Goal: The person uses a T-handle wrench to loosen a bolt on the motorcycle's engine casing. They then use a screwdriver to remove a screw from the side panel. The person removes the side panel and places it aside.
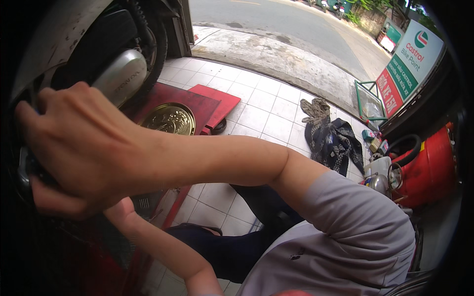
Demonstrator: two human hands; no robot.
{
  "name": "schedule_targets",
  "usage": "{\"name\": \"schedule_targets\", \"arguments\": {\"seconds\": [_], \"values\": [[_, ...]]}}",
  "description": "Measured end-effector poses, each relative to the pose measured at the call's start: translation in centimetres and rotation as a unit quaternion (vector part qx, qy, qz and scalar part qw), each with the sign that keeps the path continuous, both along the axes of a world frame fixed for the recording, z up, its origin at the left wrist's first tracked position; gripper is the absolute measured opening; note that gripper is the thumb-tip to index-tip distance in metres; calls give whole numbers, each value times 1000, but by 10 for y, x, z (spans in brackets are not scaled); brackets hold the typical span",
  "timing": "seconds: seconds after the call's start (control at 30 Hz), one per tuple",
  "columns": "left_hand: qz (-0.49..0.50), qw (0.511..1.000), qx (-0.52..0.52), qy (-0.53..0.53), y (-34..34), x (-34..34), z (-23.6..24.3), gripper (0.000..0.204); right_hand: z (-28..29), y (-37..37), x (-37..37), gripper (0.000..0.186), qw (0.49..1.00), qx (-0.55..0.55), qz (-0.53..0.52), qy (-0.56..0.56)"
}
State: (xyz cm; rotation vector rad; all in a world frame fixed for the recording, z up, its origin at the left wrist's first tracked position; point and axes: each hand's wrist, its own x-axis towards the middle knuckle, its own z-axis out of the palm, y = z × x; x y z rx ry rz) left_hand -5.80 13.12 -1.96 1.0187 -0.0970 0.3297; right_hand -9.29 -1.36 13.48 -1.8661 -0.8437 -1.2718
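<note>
My right hand is closed, fingers curled round something dark with a small shiny part at the far left, beside the motorbike. Shadow and my fingers hide what it is. Lower down, my left hand reaches in under my right wrist; its fingers are hidden behind my right hand. Just beyond my right hand stands the motorbike, with a silver engine cover and a dark tyre. A round gold-coloured tray holding small metal parts rests on the red platform, past my right forearm.
White floor tiles run toward the open doorway and street. A dark patterned cloth and pale gloves lie there. At right are a red drum, small bottles and a standing sign.
</note>
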Motion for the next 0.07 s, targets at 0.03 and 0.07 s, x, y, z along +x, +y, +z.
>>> {"name": "schedule_targets", "arguments": {"seconds": [0.03, 0.07], "values": [[59, 996, 42, 54, -23, -7, 21, 71, -1, -5, -3, 37, 997, -65, 20, 34], [32, 996, 52, 58, -38, -5, 18, 71, -6, -21, -6, 37, 998, -55, -6, 41]]}}
